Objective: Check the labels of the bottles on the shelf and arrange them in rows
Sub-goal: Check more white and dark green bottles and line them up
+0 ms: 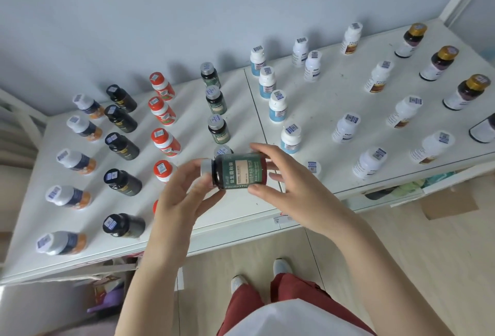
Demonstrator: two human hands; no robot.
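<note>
Along the shelf's (241, 218) left edge stand orange-bottomed bottles (77, 161), then a black row (122, 145), red-capped ones (163, 113) — each kind lined front to back. Above the front edge, the left hand (176, 199) pinches the silver cap end of a green bottle (238, 171), held sideways off the shelf so its label faces up for reading. The right hand (292, 183) closes round its base. Its row (215, 102) waits just behind — white bottles (345, 128) stand toward the right.
</note>
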